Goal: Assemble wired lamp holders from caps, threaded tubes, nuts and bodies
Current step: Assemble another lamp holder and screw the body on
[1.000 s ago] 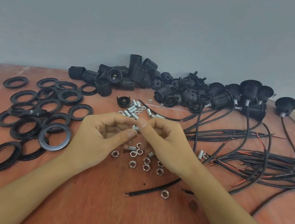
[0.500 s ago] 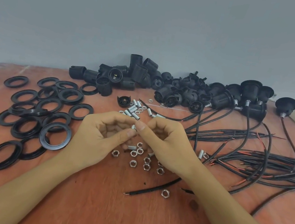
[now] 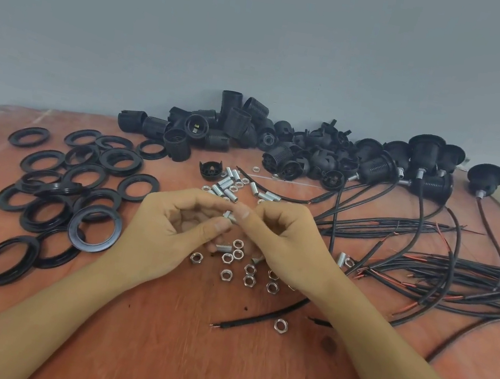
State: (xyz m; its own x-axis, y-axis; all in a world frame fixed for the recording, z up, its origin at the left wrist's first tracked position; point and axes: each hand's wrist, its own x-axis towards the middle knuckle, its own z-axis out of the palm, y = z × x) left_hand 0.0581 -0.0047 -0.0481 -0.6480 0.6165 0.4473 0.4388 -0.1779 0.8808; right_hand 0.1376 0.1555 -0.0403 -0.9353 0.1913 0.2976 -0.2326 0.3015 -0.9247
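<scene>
Head view: a threaded tube [image 3: 230, 216] was pinched between thumb and fingertips of the left hand [image 3: 168, 235] and right hand [image 3: 282, 244], held above loose nuts [image 3: 237, 266] on the wooden table [image 3: 180, 359].

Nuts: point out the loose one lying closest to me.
The lone nut beside the short black wire; it lies by itself, nearer you than the cluster of nuts.

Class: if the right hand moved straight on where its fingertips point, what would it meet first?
Probably the left hand, facing the right hand across the small silver threaded tube both pinch; depth unclear.
</scene>
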